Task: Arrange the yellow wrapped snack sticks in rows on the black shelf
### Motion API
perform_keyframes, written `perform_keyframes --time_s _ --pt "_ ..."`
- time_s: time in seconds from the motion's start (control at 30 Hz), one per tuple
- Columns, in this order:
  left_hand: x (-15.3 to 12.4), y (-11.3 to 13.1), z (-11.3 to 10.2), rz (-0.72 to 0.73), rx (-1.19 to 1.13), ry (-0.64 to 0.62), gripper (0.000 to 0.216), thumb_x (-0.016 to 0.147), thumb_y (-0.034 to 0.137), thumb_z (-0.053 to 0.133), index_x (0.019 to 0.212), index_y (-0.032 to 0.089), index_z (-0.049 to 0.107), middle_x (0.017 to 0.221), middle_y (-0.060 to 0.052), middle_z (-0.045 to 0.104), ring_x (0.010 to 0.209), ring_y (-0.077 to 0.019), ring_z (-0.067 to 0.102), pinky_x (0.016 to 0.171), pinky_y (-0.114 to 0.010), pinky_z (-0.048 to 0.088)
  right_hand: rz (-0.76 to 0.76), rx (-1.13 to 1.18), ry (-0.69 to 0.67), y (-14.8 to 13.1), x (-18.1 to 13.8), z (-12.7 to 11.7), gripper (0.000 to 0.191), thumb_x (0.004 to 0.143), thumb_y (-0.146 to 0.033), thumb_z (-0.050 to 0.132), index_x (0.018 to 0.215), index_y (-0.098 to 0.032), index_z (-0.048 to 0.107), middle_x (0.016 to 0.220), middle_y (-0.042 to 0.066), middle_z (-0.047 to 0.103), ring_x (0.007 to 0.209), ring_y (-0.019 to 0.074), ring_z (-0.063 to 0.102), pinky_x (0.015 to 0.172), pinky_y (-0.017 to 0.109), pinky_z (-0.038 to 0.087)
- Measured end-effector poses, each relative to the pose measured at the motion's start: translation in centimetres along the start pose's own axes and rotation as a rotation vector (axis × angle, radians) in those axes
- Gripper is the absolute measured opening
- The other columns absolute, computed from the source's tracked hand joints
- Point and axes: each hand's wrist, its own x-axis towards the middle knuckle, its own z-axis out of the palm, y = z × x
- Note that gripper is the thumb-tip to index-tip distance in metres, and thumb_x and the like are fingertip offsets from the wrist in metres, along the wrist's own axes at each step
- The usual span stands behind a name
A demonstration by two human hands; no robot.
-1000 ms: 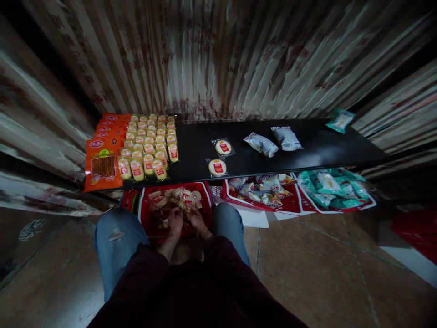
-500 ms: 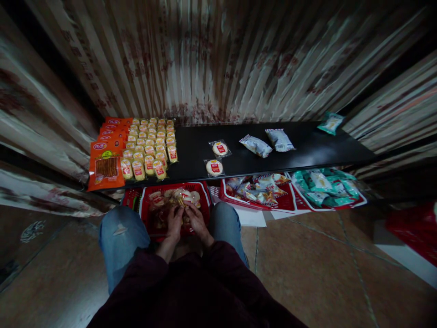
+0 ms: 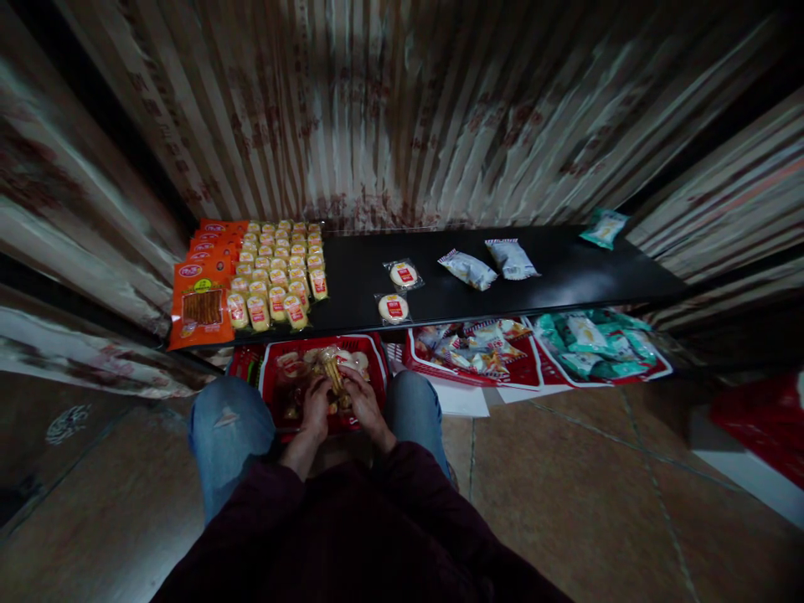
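Note:
Between my knees is a red basket (image 3: 380, 381) with clear-wrapped round cakes (image 3: 295, 362) in it. Both of my hands are low inside it. My left hand (image 3: 316, 404) and my right hand (image 3: 365, 400) curl from either side round a row of yellowish wrapped cakes (image 3: 332, 370). The fingertips are partly hidden among the wrappers, and the image is dim there. On the black shelf (image 3: 358, 251) above lie two flat round white cakes with red labels, one nearer (image 3: 394, 309) and one behind it (image 3: 403, 274).
Orange snack packets (image 3: 201, 306) and rows of small yellow wrapped cakes (image 3: 276, 268) fill the shelf's left end. Two silver-white packets (image 3: 512, 259) and a green packet (image 3: 604, 228) lie to the right. Below are a basket of white packets (image 3: 477, 347) and one of green packets (image 3: 594, 343).
My hands have moved slightly apart, and more of the yellowish wrapped cakes shows between them. The packets on the shelf lie as before; the view has shifted slightly.

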Motion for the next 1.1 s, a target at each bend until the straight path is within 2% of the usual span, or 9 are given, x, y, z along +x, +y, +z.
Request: perform_keyframes --time_s 0.17,0.4,0.57,0.77,0.87,0.97,1.03,1.1 --pt "-0.2 0.5 0.0 -0.112 -0.109 -0.037 0.021 0.068 0.021 0.061 0.088 0.016 0.063 0.084 -0.001 0.066 0.060 -0.0071 0.056 0.057 -0.019 0.042 -0.040 0.049 0.023 -0.1 -0.2 -0.1 0.035 0.074 -0.037 0.057 0.103 -0.022 0.068 0.113 0.005 0.066 0.108 0.0228 0.058 0.097 0.038 0.044" --pt "-0.6 2.1 0.3 -0.279 -0.206 -0.002 0.008 0.075 0.012 0.054 0.079 0.013 0.060 0.066 -0.002 0.063 0.055 -0.0102 0.059 0.052 -0.020 0.044 -0.019 0.159 0.059 0.3 0.3 -0.1 0.032 0.072 -0.041 0.061 0.097 -0.022 0.067 0.103 0.006 0.069 0.094 0.0223 0.064 0.087 0.039 0.051" --pt "-1.1 2.7 0.7 -0.321 -0.248 -0.037 0.009 0.078 0.012 0.048 0.077 0.014 0.057 0.061 -0.002 0.062 0.048 -0.0103 0.057 0.046 -0.020 0.042 -0.019 0.125 0.068 0.1 0.5 0.0 0.031 0.076 -0.041 0.058 0.098 -0.022 0.067 0.101 0.006 0.069 0.092 0.0212 0.064 0.083 0.036 0.053" --pt "-1.5 3.3 1.0 -0.331 -0.254 -0.071 0.012 0.080 0.014 0.046 0.074 0.013 0.057 0.057 -0.002 0.060 0.046 -0.0104 0.054 0.048 -0.022 0.044 -0.088 0.014 0.094 -0.5 0.6 -0.2 0.030 0.078 -0.029 0.049 0.102 -0.021 0.065 0.101 0.006 0.068 0.090 0.0191 0.065 0.083 0.034 0.054" --pt "-1.7 3.7 1.0 -0.353 -0.214 -0.119 0.013 0.080 0.017 0.047 0.075 0.011 0.059 0.058 -0.003 0.061 0.047 -0.0113 0.055 0.046 -0.022 0.043 -0.188 -0.197 0.112 -1.2 0.7 -0.7 0.035 0.076 -0.019 0.047 0.106 -0.023 0.065 0.110 0.005 0.065 0.099 0.0193 0.061 0.091 0.036 0.050" --pt "-1.9 4.1 0.8 -0.386 -0.123 -0.182 0.012 0.079 0.016 0.049 0.078 0.011 0.059 0.058 -0.003 0.061 0.047 -0.0120 0.056 0.043 -0.021 0.042 -0.324 -0.374 0.058 -1.9 0.9 -1.3 0.045 0.070 -0.011 0.046 0.109 -0.025 0.065 0.121 0.003 0.060 0.118 0.0187 0.051 0.106 0.037 0.037" --pt "-2.0 4.4 0.7 -0.414 -0.073 -0.230 0.011 0.079 0.016 0.050 0.078 0.011 0.059 0.058 -0.003 0.062 0.047 -0.0123 0.056 0.043 -0.022 0.043 -0.346 -0.414 -0.013 -2.1 1.0 -1.7 0.051 0.067 -0.007 0.045 0.110 -0.026 0.065 0.122 0.002 0.060 0.122 0.0182 0.048 0.110 0.038 0.031" --pt "-2.0 4.8 0.5 -0.445 -0.048 -0.269 0.011 0.080 0.016 0.050 0.079 0.011 0.059 0.059 -0.004 0.062 0.048 -0.0127 0.056 0.045 -0.023 0.045 -0.309 -0.419 -0.067 -2.0 1.2 -1.9 0.051 0.065 -0.006 0.044 0.108 -0.025 0.067 0.121 0.002 0.061 0.121 0.0184 0.049 0.110 0.039 0.032"
